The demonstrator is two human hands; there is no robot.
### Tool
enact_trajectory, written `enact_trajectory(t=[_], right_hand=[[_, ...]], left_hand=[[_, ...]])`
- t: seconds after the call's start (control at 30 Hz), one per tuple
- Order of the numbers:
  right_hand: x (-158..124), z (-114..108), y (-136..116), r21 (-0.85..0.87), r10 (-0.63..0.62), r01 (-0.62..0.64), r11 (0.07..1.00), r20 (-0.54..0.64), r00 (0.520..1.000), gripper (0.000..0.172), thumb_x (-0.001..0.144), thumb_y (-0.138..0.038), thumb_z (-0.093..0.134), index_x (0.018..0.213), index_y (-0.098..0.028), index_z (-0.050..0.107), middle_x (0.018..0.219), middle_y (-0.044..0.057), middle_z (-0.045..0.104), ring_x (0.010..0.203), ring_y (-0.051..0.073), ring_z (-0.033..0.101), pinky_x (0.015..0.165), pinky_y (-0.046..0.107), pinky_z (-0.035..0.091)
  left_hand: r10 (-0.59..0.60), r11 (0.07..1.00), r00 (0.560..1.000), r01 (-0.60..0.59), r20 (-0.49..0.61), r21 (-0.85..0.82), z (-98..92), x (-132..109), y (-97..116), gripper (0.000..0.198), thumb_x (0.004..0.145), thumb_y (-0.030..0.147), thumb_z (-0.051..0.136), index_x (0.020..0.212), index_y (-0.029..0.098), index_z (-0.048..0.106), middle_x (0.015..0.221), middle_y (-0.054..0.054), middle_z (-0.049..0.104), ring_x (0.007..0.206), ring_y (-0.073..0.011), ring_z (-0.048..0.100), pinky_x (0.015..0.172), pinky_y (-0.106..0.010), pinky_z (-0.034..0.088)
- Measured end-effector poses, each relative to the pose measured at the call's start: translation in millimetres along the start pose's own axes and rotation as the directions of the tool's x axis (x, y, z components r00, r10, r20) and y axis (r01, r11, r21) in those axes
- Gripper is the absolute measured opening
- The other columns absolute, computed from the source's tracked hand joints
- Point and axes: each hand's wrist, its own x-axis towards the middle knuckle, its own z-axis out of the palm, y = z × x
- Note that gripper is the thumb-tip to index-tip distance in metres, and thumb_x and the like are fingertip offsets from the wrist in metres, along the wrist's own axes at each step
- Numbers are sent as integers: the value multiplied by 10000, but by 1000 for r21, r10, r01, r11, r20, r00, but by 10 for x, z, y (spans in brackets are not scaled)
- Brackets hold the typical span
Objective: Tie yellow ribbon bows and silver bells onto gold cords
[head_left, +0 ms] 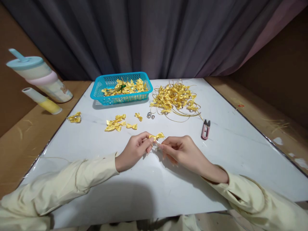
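Observation:
My left hand (134, 150) and my right hand (183, 152) meet at the middle of the white board (149, 189), both pinching one small yellow ribbon bow (157, 136) held just above the surface. The left fingers grip its left side. On the other side the right fingertips close on something thin under the bow; I cannot make out what. Cream sleeves cover both forearms. Several loose yellow bows (116, 123) lie just beyond my left hand.
A blue basket (101, 91) of yellow bows stands at the back. Right of it lies a heap of bows with gold cord and small bells (175, 98). Pink thread snips (205, 129) lie right of my hands. A tumbler (39, 77) and tube (42, 101) sit far left.

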Motion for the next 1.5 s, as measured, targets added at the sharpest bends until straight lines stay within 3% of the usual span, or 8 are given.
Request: enact_trajectory(t=[0.37, 0.7, 1.0, 1.17, 1.5], right_hand=[[-25, 136, 117, -292, -299, 249, 924, -142, 944, 301, 889, -260, 447, 616, -160, 526, 446, -30, 506, 408, 67, 411, 457, 196, 312], [-35, 191, 182, -472, -511, 392, 790, -152, 846, 228, 886, -174, 425, 683, -150, 525, 486, -39, 466, 402, 54, 357, 443, 178, 287], [-36, 235, 237, -550, -578, 413, 726, -162, 800, 223, 900, -171, 403, 686, -179, 466, 489, -52, 430, 401, 60, 307, 429, 196, 261], [-12, 231, 271, -615, -667, 470, 633, -125, 734, 205, 911, -150, 381, 727, -178, 469, 510, -41, 451, 427, 75, 341, 455, 205, 283], [27, 203, 286, -675, -729, 514, 530, -52, 683, 208, 907, -108, 341, 736, -180, 436, 542, -15, 482, 462, 97, 388, 479, 229, 289]], left_hand=[[-36, 997, 999, 36, -6, -61, 5, 1, 6, 255, 881, 344, 448, 710, 157, 481, 504, 68, 418, 438, -59, 339, 440, -207, 258], [66, 992, 998, -64, -12, 110, 0, -29, 3, 253, 883, 331, 445, 693, 164, 461, 506, 67, 401, 468, -77, 353, 486, -228, 286], [-65, 984, 998, 62, -12, -168, 42, -20, 67, 247, 846, 355, 483, 704, 152, 484, 487, 78, 358, 428, -52, 283, 422, -200, 220], [-150, 910, 987, 159, 52, -383, 49, -7, 66, 229, 820, 339, 523, 694, 148, 509, 445, 87, 324, 370, -33, 223, 371, -180, 148], [-302, 748, 941, 332, 152, -574, 26, 35, 134, 195, 790, 235, 522, 630, 124, 526, 444, 85, 259, 369, -22, 168, 338, -144, 132]])
